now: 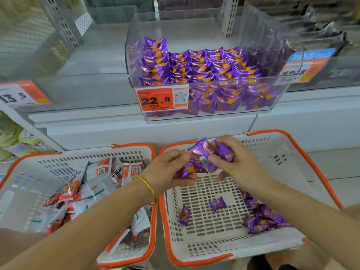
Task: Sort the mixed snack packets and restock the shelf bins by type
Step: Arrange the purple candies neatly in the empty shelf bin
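Note:
My left hand (167,170) and my right hand (236,162) meet above the right white basket (296,152), both closed on a bunch of purple snack packets (202,152). More purple packets (261,217) lie loose on that basket's floor, mostly at its right side. Straight ahead on the shelf, a clear plastic bin (229,112) holds many matching purple packets (200,65) and carries a red 22.8 price tag (155,100). The left white basket (35,164) contains white-and-red snack packets (93,180).
Both baskets have orange rims and stand side by side below the white shelf ledge (136,131). An empty-looking clear bin (78,90) sits to the left with a 13.5 tag (17,96). Dark packets (321,26) fill the far-right bin. Greenish packets (11,137) show at lower left.

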Tool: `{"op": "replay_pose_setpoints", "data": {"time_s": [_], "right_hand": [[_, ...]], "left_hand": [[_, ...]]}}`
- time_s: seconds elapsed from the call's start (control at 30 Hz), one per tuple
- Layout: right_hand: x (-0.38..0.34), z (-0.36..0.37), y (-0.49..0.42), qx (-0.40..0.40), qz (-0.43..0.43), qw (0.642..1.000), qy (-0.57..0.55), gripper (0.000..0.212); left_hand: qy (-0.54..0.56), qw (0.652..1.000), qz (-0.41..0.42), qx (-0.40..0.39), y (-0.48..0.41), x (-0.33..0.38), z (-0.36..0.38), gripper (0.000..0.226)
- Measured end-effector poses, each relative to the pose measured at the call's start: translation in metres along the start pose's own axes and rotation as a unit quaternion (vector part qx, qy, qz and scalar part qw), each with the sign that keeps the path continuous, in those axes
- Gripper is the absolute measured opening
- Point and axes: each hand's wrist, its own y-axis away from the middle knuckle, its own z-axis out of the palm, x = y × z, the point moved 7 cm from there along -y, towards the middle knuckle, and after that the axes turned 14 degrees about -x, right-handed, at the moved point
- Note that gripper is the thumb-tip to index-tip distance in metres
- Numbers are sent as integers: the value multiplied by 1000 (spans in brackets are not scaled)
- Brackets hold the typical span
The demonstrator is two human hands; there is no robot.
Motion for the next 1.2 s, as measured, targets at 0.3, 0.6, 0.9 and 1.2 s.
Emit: {"op": "replay_pose_setpoints", "data": {"time_s": [0.3, 0.6, 0.9, 1.2], "right_hand": [[-16, 29, 9, -78, -187, 907, 368, 46], [-4, -13, -1, -14, 98, 995, -27, 35], [-25, -1, 8, -66, 33, 995, -65, 34], [-31, -7, 6, -21, -35, 999, 28, 31]], "left_hand": [[97, 993, -2, -74, 1, 7, 15, 28], [-14, 997, 73, -19, 0, 21, -2, 27], [-60, 997, 41, -29, -1, 18, 5, 26], [61, 993, 23, -96, 2, 23, 24, 45]]}}
